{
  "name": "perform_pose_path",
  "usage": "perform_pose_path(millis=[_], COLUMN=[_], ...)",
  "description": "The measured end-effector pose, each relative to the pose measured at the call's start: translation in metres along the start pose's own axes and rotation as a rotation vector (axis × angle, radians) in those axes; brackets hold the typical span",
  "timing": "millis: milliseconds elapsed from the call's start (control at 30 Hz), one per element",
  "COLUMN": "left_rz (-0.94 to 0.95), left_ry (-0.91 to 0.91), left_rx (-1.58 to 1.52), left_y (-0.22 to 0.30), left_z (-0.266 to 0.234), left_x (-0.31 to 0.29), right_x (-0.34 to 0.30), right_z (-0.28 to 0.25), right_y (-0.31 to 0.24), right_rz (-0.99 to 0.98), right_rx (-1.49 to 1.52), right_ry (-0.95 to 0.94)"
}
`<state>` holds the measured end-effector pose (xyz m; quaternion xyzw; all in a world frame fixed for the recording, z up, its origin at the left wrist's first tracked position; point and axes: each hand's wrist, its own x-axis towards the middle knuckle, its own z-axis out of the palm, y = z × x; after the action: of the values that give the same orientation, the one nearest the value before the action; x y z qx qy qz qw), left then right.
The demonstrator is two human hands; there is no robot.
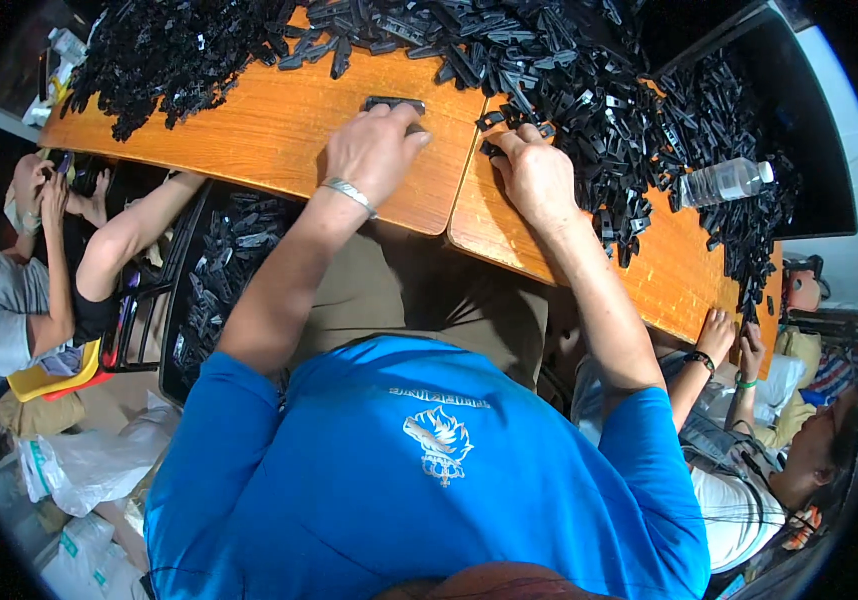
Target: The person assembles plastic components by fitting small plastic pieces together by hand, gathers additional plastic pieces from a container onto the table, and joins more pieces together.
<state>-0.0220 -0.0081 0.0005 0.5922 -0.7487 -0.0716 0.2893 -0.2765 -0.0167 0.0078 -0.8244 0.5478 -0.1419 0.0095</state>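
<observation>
My left hand (377, 148) rests on the wooden table with its fingers curled over a dark, oblong plastic piece (381, 101). That piece shows beyond the fingertips; the rest of it is under the hand. Right of the seam in the tabletop, my right hand (537, 178) has thumb and fingers drawn together at a small black plastic part (491, 149). Just beyond those fingers lie more small black parts (490, 120), at the edge of a large heap of black plastic clips (599, 130).
Another dark heap (174, 60) covers the table's far left. A clear plastic bottle (727, 184) lies on the right heap. A black bin of parts (234, 240) stands below the table at left. One person (9, 310) sits left; another person's hands (717, 335) work at right.
</observation>
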Motion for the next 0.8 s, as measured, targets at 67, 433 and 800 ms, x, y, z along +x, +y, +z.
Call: perform_pose_path(millis=[67, 433, 800], left_rz=[-0.07, -0.11, 0.063], left_ry=[-0.009, -0.091, 0.076], left_rx=[0.064, -0.194, -0.113], left_y=[0.007, -0.007, -0.029], left_z=[0.003, -0.002, -0.008], left_x=[0.003, -0.025, -0.046], right_x=[0.001, 0.002, 0.011], right_z=[-0.006, -0.014, 0.003], right_y=[-0.003, 0.003, -0.059], right_rz=[-0.086, -0.178, -0.126], right_rx=[-0.007, -0.093, 0.345], right_ry=[-0.065, -0.214, -0.018])
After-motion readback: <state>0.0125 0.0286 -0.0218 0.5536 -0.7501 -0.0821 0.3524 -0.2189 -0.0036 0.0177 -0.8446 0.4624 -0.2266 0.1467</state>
